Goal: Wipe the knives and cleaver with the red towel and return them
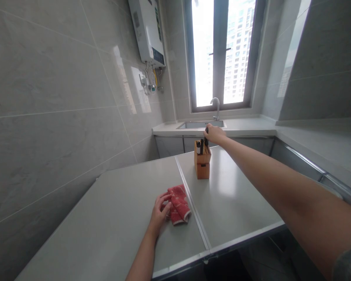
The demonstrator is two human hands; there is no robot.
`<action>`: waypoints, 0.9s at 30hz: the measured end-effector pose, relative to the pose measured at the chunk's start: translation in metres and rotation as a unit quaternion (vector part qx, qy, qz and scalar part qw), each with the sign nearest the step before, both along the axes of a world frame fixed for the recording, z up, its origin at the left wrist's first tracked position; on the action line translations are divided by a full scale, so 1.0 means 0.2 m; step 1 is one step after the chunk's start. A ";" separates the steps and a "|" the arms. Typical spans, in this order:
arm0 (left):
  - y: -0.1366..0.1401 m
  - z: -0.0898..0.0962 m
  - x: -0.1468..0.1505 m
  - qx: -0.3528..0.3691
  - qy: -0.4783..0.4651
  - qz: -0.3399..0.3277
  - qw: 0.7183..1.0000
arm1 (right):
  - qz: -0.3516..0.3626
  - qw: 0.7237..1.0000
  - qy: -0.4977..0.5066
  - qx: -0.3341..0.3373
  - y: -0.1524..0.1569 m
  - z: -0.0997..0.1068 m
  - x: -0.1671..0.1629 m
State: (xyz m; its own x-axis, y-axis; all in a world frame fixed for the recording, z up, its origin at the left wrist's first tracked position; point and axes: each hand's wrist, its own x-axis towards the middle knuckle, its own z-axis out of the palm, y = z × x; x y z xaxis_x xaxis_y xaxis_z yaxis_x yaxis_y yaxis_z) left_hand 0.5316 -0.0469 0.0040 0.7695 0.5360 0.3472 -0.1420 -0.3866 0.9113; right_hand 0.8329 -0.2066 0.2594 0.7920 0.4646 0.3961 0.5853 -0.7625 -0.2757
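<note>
A small red towel (179, 205) with pale markings and a light edge lies folded on the table. My left hand (160, 208) is at its left side, fingers and thumb curled around that edge. Farther off stands a wooden knife block (203, 170), upright, with several dark handles sticking out of its top. My right hand (215, 134) reaches over the block and is closed around the black handle of a knife (206, 140). The knife's blade is not visible, and I cannot tell how far it sits in its slot.
The pale table (123, 210) has a metal seam (190, 195) running between towel and block. Beyond it are a white counter (248, 123), a sink (187, 125) and a tap (217, 109) below a window. A tiled wall (61, 97) rises at the left, bearing a water heater (148, 31).
</note>
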 end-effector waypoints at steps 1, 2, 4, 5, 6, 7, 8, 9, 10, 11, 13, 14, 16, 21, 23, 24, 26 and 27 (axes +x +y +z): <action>0.00 0.00 0.00 -0.001 0.000 0.000 1.000 | 0.001 1.000 0.003 0.005 0.00 0.00 0.00; 0.00 0.00 0.00 -0.001 -0.001 0.000 1.000 | 0.002 1.000 0.007 0.009 0.00 -0.01 0.00; 0.00 0.00 0.00 0.000 -0.001 0.000 1.000 | 0.004 1.000 0.015 0.019 0.00 -0.01 0.01; 0.00 0.00 0.00 0.001 -0.002 0.000 1.000 | 0.005 1.000 0.017 0.024 0.00 -0.02 0.01; 0.00 0.00 0.01 0.002 -0.002 0.000 1.000 | 0.007 0.999 0.020 0.030 0.00 -0.02 0.01; -0.01 0.00 0.01 0.002 -0.003 0.001 1.000 | 0.008 0.999 0.023 0.035 0.00 -0.02 0.01; -0.01 0.00 0.01 0.002 -0.002 0.002 1.000 | 0.009 0.999 0.027 0.040 0.00 -0.03 0.02; -0.01 0.00 0.01 0.002 -0.002 0.003 1.000 | 0.012 0.999 0.030 0.043 0.00 -0.03 0.02; -0.01 -0.01 0.01 0.002 -0.001 0.003 1.000 | 0.016 0.998 0.033 0.046 0.01 -0.04 0.03; -0.01 -0.01 0.01 0.001 0.000 0.002 1.000 | 0.020 0.998 0.035 0.048 0.01 -0.05 0.04; 0.00 -0.01 0.01 0.002 0.000 -0.001 1.000 | 0.029 0.997 0.039 0.053 0.01 -0.06 0.05; 0.00 -0.02 0.01 0.003 -0.001 -0.002 1.000 | 0.033 0.997 0.041 0.056 0.01 -0.07 0.06; 0.00 -0.02 0.01 0.005 -0.004 -0.002 1.000 | 0.036 0.997 0.042 0.061 0.02 -0.08 0.08; 0.00 -0.02 0.01 0.004 -0.006 -0.006 1.000 | 0.038 0.996 0.047 0.063 0.04 -0.07 0.11; 0.00 -0.02 0.01 0.004 -0.006 -0.006 1.000 | 0.037 0.996 0.053 0.067 0.05 -0.07 0.11; 0.00 -0.02 0.01 0.004 -0.007 -0.006 1.000 | 0.037 0.995 0.056 0.078 0.04 -0.08 0.11; 0.00 -0.01 0.01 0.003 -0.008 -0.004 1.000 | 0.045 0.989 0.062 0.125 0.02 -0.12 0.11; 0.00 -0.01 0.01 0.002 -0.008 -0.004 1.000 | 0.053 0.984 0.062 0.161 0.01 -0.15 0.10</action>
